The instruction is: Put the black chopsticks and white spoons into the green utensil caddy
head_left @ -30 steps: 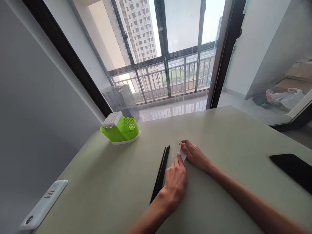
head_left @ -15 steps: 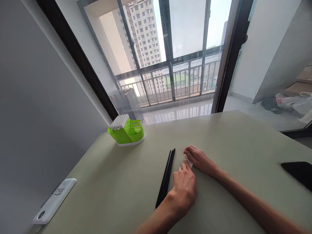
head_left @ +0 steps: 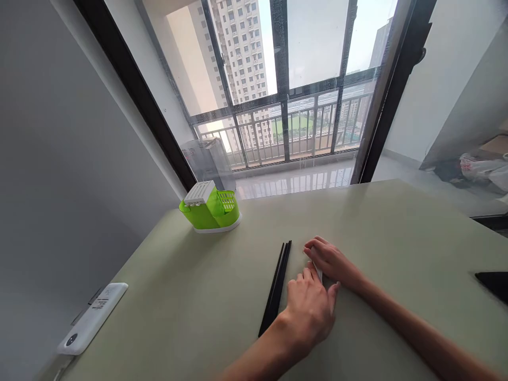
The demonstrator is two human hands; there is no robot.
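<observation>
Several black chopsticks (head_left: 275, 291) lie side by side on the pale green table (head_left: 198, 296), just left of my hands. Between the hands a narrow bit of a small white piece (head_left: 318, 271), perhaps paper, shows; the rest is covered. My right hand (head_left: 329, 260) rests over its far side with the fingers curled round and down on it. From the near side my left hand (head_left: 310, 301) reaches in, fingertips laid against the white piece and thumb held out to the right. The right palm and the fingertips' undersides are hidden.
A green and white utensil caddy (head_left: 210, 211) stands at the table's back left. Near the left wall is a white power strip (head_left: 95, 316) with a cord. A black flat object (head_left: 494, 284) lies at the right edge. Beyond the table is a glass window (head_left: 309, 132).
My left thumb has swung out to the right, away from the fingers. Both hands stay at the white piece. The whole view has shifted slightly.
</observation>
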